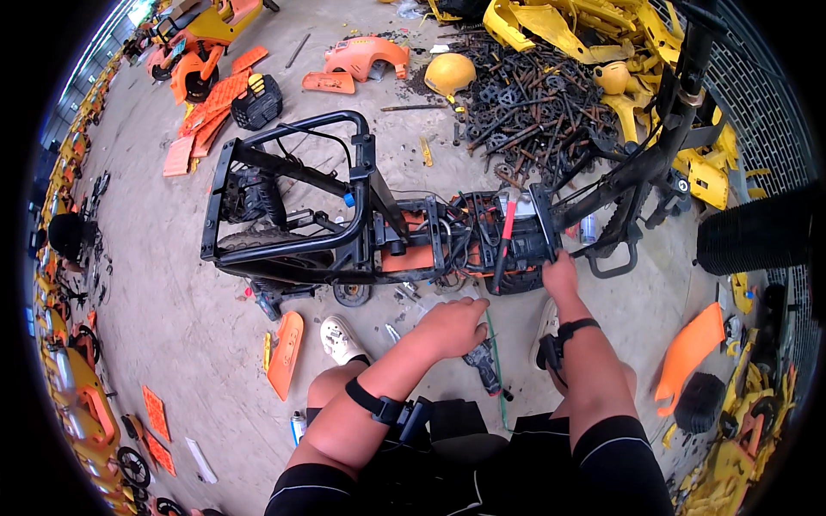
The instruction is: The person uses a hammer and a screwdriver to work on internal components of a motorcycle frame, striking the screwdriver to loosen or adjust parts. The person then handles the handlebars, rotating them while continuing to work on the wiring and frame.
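Note:
A stripped black scooter frame (297, 245) lies across the floor before me, with wiring and dark parts in its floor section. My right hand (561, 277) is closed at the near end of a black metal bar (544, 224) that crosses the frame; its fingertips are partly hidden. Just left of that bar, a tool with a red handle (508, 222) rests on the parts. My left hand (452, 328) hovers on the near side of the frame, fingers loosely bent and apart, nothing visible in it. Below it, a dark cordless power tool (483, 368) lies on the floor beside a green cord (499, 378).
Beyond the frame is a heap of rusty metal parts (542, 107), with yellow panels (559, 34) behind it. Orange panels (286, 354) lie around me, one more at right (693, 357). Another power tool (265, 297) sits under the frame's left end. A ribbed black cylinder (748, 228) stands at right.

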`<state>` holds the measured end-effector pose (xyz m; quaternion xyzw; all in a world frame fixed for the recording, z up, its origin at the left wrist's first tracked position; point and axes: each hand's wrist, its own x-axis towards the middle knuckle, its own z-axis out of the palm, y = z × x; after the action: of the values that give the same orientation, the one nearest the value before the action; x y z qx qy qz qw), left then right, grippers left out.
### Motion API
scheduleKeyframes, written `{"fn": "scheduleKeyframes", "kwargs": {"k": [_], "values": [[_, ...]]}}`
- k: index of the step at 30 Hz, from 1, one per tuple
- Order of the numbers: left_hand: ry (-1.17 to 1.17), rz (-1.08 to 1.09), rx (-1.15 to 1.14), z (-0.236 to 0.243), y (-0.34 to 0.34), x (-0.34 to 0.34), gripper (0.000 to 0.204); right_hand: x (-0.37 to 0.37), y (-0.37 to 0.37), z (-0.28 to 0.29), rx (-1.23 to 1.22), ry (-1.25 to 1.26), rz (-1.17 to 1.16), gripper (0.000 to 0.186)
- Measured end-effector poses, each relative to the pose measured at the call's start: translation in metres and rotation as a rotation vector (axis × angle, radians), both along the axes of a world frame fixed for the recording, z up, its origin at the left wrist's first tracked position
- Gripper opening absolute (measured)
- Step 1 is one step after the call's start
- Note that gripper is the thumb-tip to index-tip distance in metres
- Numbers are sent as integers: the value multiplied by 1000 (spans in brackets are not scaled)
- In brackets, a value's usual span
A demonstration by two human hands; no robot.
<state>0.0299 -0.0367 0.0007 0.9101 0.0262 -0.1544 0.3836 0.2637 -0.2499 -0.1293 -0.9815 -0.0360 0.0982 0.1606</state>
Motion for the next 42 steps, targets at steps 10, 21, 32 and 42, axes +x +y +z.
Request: {"fn": "scheduleKeyframes", "kwargs": {"k": [10, 21, 32, 42], "values": [[-29, -10, -16, 4, -2, -9, 45, -23, 41, -8, -170, -403, 22, 37], [-54, 12, -7, 1, -4, -19, 46, -64, 113, -2, -176, 230, 87, 52], [-63, -6, 58, -1, -5, -9, 47, -24, 76, 110, 1060, 819, -377, 12], [-463, 323, 148, 16, 7, -1, 30, -166, 21, 179, 1313, 943, -234, 10]]}}
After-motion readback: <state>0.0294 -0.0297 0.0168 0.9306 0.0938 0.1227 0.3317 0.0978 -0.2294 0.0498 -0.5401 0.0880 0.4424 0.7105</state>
